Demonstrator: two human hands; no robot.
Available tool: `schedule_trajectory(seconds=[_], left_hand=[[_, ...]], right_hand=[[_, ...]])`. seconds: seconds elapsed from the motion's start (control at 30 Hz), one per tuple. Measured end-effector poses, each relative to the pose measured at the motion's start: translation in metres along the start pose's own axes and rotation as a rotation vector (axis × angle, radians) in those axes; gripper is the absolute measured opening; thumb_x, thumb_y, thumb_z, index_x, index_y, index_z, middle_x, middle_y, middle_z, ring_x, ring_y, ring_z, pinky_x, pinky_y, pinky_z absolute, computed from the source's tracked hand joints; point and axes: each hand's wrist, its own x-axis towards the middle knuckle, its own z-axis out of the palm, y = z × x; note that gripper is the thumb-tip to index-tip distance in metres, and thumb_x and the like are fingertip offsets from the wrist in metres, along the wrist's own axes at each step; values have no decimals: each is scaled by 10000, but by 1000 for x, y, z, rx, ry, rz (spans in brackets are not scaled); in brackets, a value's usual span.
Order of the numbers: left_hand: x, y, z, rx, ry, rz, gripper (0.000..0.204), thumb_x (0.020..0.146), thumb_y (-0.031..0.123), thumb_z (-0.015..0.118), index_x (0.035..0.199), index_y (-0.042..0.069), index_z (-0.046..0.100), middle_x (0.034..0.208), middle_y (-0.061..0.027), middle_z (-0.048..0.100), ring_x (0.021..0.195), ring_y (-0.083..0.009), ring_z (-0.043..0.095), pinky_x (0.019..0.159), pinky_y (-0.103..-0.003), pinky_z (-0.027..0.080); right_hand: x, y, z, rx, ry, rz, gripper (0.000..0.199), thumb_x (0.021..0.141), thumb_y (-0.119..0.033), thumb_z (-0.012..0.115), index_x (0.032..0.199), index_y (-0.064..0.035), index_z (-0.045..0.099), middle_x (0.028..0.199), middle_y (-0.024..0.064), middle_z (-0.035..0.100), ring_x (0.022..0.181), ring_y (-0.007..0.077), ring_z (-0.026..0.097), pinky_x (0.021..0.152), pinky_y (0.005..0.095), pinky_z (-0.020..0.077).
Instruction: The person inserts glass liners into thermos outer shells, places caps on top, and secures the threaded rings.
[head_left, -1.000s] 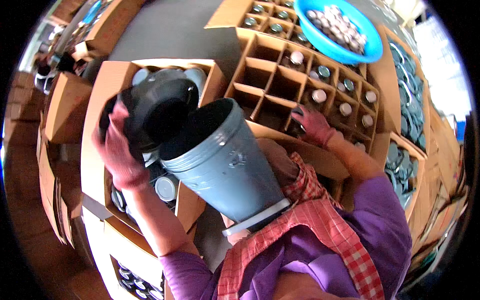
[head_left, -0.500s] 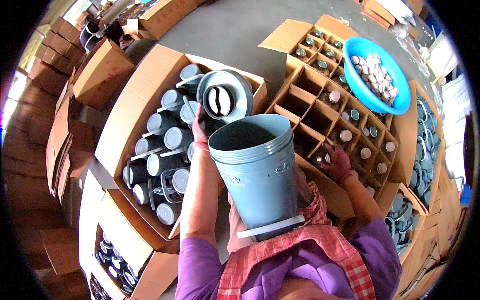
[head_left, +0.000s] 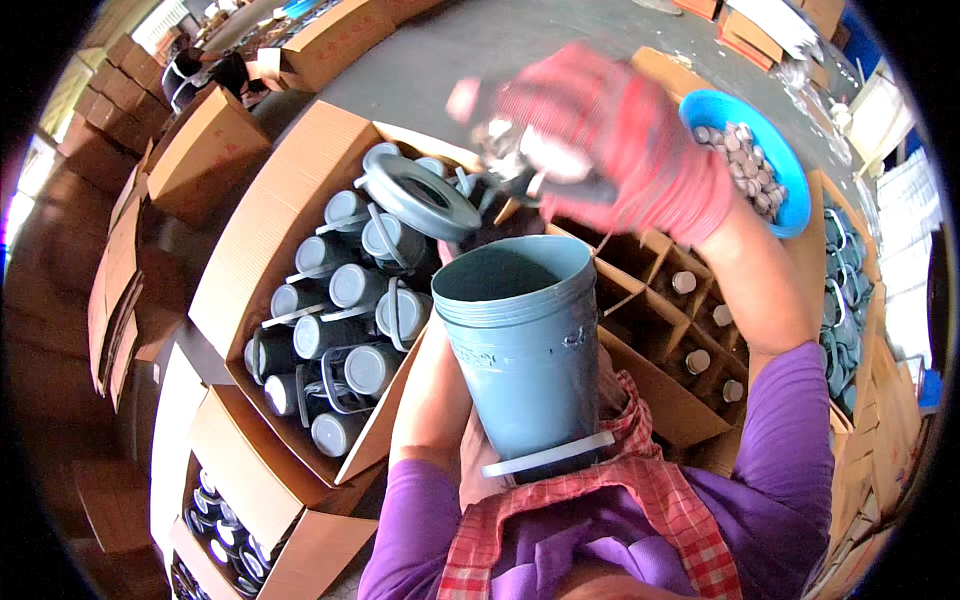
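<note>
A tall blue-grey cylindrical container leans against my lap, its open mouth facing up. My left forearm runs up behind it. My left hand is almost hidden by the rim and holds a round grey lid over the carton of flasks. My right hand, in a red glove, is raised above the container's mouth. It is closed on a small silvery piece that is blurred by motion.
An open carton at left holds several grey flasks with handles. A divided carton at right holds small caps. A blue bowl of small caps sits beyond it. More cartons stand at the left, lower left and far right.
My right hand rose from the divided carton to above the container's mouth, now with a small piece in it. The lid in my left hand shifted left and tilted.
</note>
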Motion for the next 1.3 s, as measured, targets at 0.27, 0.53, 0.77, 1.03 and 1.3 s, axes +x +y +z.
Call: schedule_trajectory(seconds=[0.27, 0.53, 0.77, 1.03, 1.3], left_hand=[[33, 55, -49, -202, 170, 114, 482, 924, 421, 410, 1232, 63, 502, 1228, -152, 529, 1116, -327, 507, 998, -470, 361], [-37, 14, -73, -170, 240, 5, 506, 919, 437, 397, 1245, 61, 491, 1260, -166, 504, 1142, -349, 490, 1017, -498, 340], [-48, 38, -79, -202, 171, 95, 528, 915, 451, 386, 1256, 60, 481, 1289, -179, 483, 1164, -368, 475, 1033, -524, 321], [-51, 84, -52, 1, 543, 561, 342, 830, 224, 525, 1075, -12, 557, 1001, -116, 601, 897, -223, 585, 828, -321, 472], [-70, 64, 0, 609, 74, 612, 681, 575, 449, 792, 1005, -43, 603, 1026, -158, 627, 963, -265, 594, 873, -367, 449]], right_hand=[[4, 25, 27, 1149, 198, 356, 479, 789, -276, 652, 1199, -59, 530, 1164, 66, 582, 1062, 181, 533, 905, 329, 428], [-54, 39, 75, 1829, 447, 885, 451, 881, -367, 571, 1178, -30, 538, 1020, 33, 608, 910, 110, 558, 831, 265, 450], [-49, -12, 57, 1416, -515, 475, 488, 639, -97, 735, 1098, 7, 605, 1104, 104, 615, 1037, 182, 572, 930, 314, 427], [-39, -14, 44, 1257, -675, 634, 250, 659, -77, 733, 887, -4, 664, 786, 47, 675, 747, 101, 619, 725, 255, 486], [-87, -34, 89, 1687, 403, 976, 565, 918, -519, 402, 1161, -20, 504, 1148, 94, 552, 1032, 156, 538, 886, 306, 442]])
